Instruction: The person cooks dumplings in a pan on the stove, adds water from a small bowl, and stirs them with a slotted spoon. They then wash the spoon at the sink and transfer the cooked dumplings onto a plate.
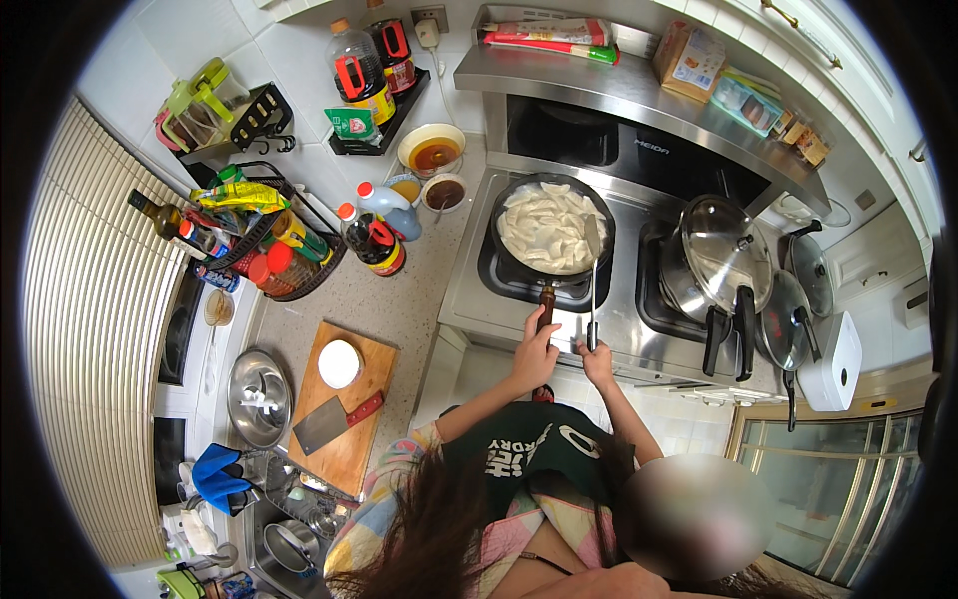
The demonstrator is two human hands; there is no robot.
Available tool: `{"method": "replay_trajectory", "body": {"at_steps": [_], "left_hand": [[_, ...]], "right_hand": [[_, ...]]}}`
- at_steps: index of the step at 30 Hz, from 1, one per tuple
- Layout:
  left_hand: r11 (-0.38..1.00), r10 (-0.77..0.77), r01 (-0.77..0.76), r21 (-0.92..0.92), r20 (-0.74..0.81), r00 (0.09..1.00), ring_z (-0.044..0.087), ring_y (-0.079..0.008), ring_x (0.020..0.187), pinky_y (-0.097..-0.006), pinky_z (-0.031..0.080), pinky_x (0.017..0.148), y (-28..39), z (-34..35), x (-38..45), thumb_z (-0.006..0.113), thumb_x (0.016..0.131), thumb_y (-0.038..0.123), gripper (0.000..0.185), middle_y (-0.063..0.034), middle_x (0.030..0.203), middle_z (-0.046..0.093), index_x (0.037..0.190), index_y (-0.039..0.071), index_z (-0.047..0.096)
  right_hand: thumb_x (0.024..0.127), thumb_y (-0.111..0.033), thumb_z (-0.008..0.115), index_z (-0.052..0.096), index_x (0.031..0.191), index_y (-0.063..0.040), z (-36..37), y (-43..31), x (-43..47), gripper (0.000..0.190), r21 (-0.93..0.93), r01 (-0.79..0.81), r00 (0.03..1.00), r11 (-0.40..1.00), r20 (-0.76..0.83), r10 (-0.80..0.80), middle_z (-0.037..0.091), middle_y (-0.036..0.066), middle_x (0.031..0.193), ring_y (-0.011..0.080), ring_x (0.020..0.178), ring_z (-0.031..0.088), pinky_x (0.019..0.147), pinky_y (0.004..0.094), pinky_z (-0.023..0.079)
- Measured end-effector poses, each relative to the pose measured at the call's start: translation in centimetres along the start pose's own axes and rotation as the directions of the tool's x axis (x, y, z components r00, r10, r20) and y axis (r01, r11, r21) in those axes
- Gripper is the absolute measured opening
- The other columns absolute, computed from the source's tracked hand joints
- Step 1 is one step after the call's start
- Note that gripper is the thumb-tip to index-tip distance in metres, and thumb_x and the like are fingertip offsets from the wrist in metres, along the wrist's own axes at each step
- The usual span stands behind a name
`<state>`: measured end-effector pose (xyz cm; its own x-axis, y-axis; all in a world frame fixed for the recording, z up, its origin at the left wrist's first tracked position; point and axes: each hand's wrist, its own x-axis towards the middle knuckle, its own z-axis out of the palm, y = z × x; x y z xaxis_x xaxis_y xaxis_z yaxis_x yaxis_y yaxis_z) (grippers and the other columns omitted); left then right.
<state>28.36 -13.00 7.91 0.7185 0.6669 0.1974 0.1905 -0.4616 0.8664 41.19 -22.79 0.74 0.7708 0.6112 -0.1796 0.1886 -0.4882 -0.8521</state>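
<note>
My left hand [534, 353] grips the brown handle of a dark frying pan [497, 238] on the left burner. Many pale dumplings [545, 221] fill the pan in a cloudy liquid, some overlapping. In my right hand [597, 365] is the black-ended handle of a metal spatula [593, 243]. Its blade rests at the right side of the pan, against the dumplings. Both hands are in front of the stainless steel stove [468, 299], close together.
A lidded pressure cooker [685, 258] sits on the right burner, its handles pointing towards me. Left on the counter are a cutting board [318, 341] with a cleaver [322, 425] and a white bowl [340, 365], a steel basin [258, 374], sauce bowls [443, 193] and a soy sauce bottle [372, 241].
</note>
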Motion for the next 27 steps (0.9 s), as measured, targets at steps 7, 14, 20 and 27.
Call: {"method": "replay_trajectory", "body": {"at_steps": [7,14,20,27], "left_hand": [[1.000,-0.016,0.016,-0.005,0.021,1.000,0.050,-0.0322,0.088,-0.0359,0.043,0.069,0.00,0.01,0.05,0.047,0.066,0.002,0.033,-0.0147,0.124,0.026,0.099,0.004,0.049],[1.000,0.023,-0.023,0.012,-0.005,1.000,0.050,-0.0324,0.088,-0.0360,0.043,0.069,-0.10,0.07,0.06,0.047,0.066,0.001,0.033,-0.0148,0.124,0.025,0.099,0.004,0.049],[1.000,-0.025,0.025,-0.002,0.030,0.999,0.050,-0.0323,0.088,-0.0361,0.043,0.068,0.38,-0.25,0.06,0.047,0.066,0.002,0.033,-0.0148,0.125,0.025,0.099,0.003,0.049],[0.999,-0.031,0.031,0.007,0.034,0.999,0.050,-0.0327,0.088,-0.0363,0.043,0.069,0.24,-0.15,0.08,0.047,0.066,0.002,0.034,-0.0147,0.125,0.025,0.100,0.003,0.049]], "right_hand": [[0.073,-0.022,0.057,0.052,0.063,0.003,0.06,0.17,-0.03,0.027,0.021,0.008,1.000,1.000,0.009,-0.008,0.049,0.008,0.049,0.0146,0.046,0.044,0.046,0.0307,0.037],[0.074,-0.025,0.056,0.054,0.064,0.002,-0.07,-0.07,-0.02,0.028,-0.037,-0.018,0.999,0.999,0.029,0.019,0.052,0.012,0.051,0.0195,0.049,0.051,0.050,0.0321,0.040],[0.074,-0.025,0.056,0.055,0.064,0.002,-0.20,-0.36,-0.18,0.029,-0.045,-0.017,0.999,0.999,0.037,0.019,0.052,0.012,0.052,0.0205,0.049,0.051,0.050,0.0328,0.040],[0.073,-0.026,0.057,0.055,0.065,0.002,-0.07,-0.08,-0.11,0.030,-0.052,-0.016,0.999,0.999,0.033,0.017,0.053,0.014,0.053,0.0220,0.051,0.053,0.052,0.0336,0.041]]}}
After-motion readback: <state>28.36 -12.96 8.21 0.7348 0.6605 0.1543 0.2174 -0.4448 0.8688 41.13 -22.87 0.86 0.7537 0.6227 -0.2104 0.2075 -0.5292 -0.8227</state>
